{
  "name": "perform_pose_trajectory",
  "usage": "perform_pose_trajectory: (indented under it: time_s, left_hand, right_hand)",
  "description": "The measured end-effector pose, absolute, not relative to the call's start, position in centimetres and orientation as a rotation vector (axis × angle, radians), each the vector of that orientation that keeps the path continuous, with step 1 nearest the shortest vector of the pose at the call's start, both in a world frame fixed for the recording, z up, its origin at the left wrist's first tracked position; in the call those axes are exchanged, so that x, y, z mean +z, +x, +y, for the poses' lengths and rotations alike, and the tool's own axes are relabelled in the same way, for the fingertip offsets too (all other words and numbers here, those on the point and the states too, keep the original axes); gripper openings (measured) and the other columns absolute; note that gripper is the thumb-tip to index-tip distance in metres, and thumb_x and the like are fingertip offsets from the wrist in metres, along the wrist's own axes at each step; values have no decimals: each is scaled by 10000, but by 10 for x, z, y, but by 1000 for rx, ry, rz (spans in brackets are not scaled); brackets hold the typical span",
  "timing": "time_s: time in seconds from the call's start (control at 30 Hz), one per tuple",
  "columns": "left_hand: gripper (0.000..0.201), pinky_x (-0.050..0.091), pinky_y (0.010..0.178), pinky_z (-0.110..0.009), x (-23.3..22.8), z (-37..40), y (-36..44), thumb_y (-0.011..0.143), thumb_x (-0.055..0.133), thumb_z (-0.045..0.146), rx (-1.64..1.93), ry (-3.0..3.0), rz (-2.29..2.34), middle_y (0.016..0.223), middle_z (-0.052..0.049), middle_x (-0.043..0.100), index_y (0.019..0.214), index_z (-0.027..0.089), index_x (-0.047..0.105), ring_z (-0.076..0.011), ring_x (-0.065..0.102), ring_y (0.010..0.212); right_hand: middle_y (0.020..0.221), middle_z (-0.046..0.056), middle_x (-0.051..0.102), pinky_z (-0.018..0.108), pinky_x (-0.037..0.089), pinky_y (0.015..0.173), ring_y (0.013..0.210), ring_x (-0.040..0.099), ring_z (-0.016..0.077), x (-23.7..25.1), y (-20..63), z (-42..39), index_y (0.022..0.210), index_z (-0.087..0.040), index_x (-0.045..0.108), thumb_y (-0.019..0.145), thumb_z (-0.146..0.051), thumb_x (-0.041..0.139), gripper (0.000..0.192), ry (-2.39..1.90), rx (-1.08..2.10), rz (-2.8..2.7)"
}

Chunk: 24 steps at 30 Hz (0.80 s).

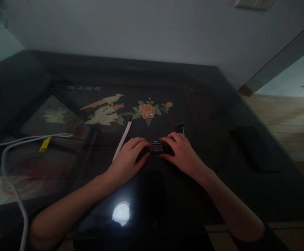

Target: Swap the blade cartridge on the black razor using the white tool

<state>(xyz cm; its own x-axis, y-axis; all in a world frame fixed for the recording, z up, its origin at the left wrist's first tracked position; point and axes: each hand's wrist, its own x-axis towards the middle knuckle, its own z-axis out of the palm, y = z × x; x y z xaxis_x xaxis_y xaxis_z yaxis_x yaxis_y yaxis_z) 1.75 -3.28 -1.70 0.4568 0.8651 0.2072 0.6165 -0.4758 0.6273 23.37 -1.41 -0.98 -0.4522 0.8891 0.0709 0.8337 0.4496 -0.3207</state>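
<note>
Between my two hands, low over the dark tabletop, is a small black rectangular object (156, 147) with shiny edges; its exact kind does not show. My left hand (131, 153) pinches its left end between thumb and fingers. At the opposite end, my right hand (181, 153), with a ring on one finger, grips it the same way. A slim white stick-like tool (123, 138) with a black tip lies slanted just beyond my left hand. Behind the right fingers sits another small dark piece (180, 127) with a bright edge, partly hidden by the hand.
The glossy black table (204, 97) bears an inlaid bird and flower picture. White cables (10, 181) with a yellow tag (45, 144) run along the left. A flat dark rectangle (255, 148) lies at the right. A wall (141, 31) stands behind the table.
</note>
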Motion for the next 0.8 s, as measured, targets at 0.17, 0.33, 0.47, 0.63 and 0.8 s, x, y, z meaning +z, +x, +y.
perform_pose_trajectory:
  time_s: [0.17,0.33,0.47,0.63,0.8]
  left_hand:
    - [368,427,996,-483,-23,-38,20,889,596,202,579,2345,1291,1258,-123,569,1250,175,527,-289,522,1160]
    - [477,411,1001,-481,-23,-40,21,857,664,244,561,2372,1263,1280,-125,567,1303,202,499,-295,525,1180]
    - [493,410,982,-473,-21,-40,21,823,713,237,531,2364,1247,1253,-129,588,1275,175,526,-298,530,1161]
    - [466,408,974,-458,-22,-42,21,822,716,232,497,2377,1230,1225,-119,606,1253,181,546,-291,536,1147]
    - [454,406,974,-454,-24,-42,22,840,702,255,498,2374,1234,1223,-105,610,1259,209,533,-288,540,1147]
  right_hand:
    - [1130,118,614,489,460,958,1054,575,309,-1,232,-25,1153,-168,632,772,-282,785,426,-1517,412,-2501]
    - [1115,115,619,493,496,901,1045,587,311,4,231,-31,1111,-189,621,746,-286,806,421,-1502,478,-2542]
    - [1115,116,624,497,498,901,1051,586,319,6,231,-33,1109,-181,623,727,-300,825,448,-1502,498,-2544]
    - [1057,91,650,463,497,906,1014,604,275,8,231,-32,1056,-169,652,807,-218,750,273,-1483,600,-2379]
    - [968,75,663,433,514,862,933,614,243,4,227,-34,1013,-191,700,867,-107,621,186,-1420,660,-2302]
